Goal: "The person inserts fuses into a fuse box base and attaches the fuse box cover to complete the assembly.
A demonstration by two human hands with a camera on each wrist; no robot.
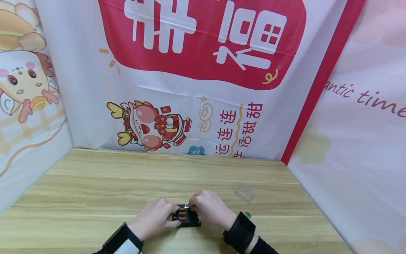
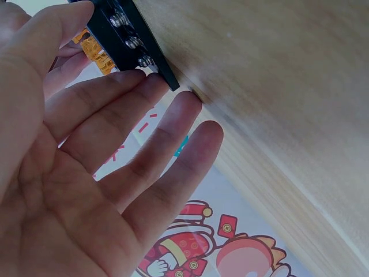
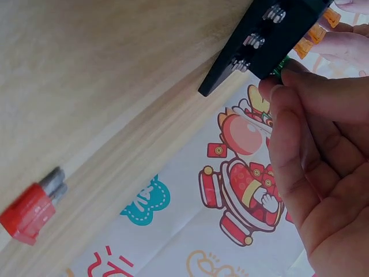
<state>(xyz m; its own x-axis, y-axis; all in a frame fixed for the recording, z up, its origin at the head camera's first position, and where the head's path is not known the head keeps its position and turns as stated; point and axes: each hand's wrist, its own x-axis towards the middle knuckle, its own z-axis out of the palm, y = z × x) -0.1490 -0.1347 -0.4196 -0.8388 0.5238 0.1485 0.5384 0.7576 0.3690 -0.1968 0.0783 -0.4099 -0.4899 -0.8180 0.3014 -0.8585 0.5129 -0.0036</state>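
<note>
A black fuse block (image 1: 190, 220) with rows of metal terminals lies on the table between both hands. My left hand (image 1: 157, 217) holds its left side, thumb on the near part and fingers at the far edge. Orange blade fuses (image 2: 95, 52) sit in the block in the left wrist view. At the block's right side, my right hand (image 1: 210, 208) pinches a small green blade fuse (image 3: 281, 66) between thumb and fingertips. That fuse is right against the black body (image 3: 274, 43), mostly covered by the fingers.
A red blade fuse (image 3: 26, 213) with two metal prongs lies on the table in the right wrist view. A clear plastic piece (image 1: 244, 193) lies right of the hands, and a small green item (image 1: 248, 215) is beside the right wristband. Printed fabric walls (image 1: 190, 88) surround the wooden table.
</note>
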